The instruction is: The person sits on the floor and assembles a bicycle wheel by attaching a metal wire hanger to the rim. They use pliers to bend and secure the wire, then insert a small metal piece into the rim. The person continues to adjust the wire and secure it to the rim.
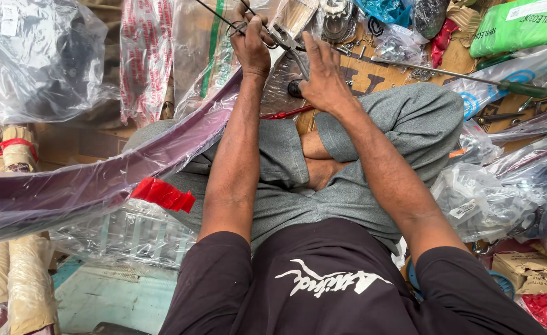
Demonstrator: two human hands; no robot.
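**Pliers and wire, up close**

So, the left hand (251,43) is curled into a fist round a thin dark wire loop (235,26); the right hand (324,74) lies fingers-spread over the steel handles of the pliers (284,38), whose jaws sit touching that wire; just left of the pliers a long maroon curved panel (100,180) wrapped in crinkly clear film sweeps away; right of them a slim metal screwdriver (465,75) with a green grip lies on cardboard.

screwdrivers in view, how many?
2. A green-handled screwdriver lies at upper right on the floor; a red-handled one lies between the forearms, below the right hand. More may be hidden among the bags.
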